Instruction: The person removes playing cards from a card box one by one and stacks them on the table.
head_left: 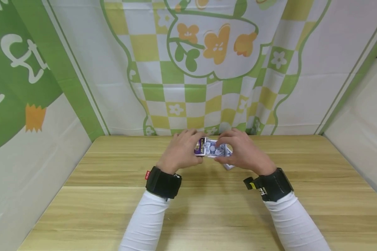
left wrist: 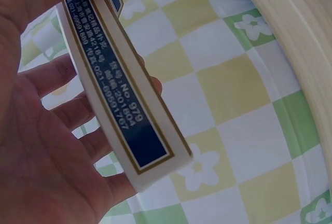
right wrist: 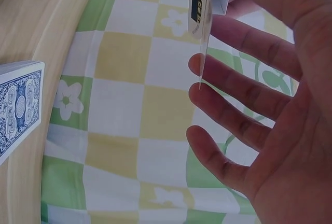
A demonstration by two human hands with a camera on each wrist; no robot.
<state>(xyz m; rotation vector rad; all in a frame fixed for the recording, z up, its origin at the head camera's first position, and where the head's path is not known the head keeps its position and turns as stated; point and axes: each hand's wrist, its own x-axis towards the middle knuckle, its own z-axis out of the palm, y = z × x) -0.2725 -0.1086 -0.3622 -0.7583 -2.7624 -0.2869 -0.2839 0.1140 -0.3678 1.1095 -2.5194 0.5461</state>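
Observation:
My left hand grips a playing-card box by its left end, thumb on the near side and fingers on the far side. In the left wrist view, the box's white narrow side has a blue printed panel. At the box's right end, my right hand pinches between thumb and forefinger, by a blue patterned face. A thin pale sheet hangs there almost edge-on; its kind is unclear. A deck of blue-backed cards lies on the table, partly behind my right hand in the head view.
The wooden table reaches back to a checked, flowered curtain. Printed cloth walls stand on the left and right. Both wrists wear black straps.

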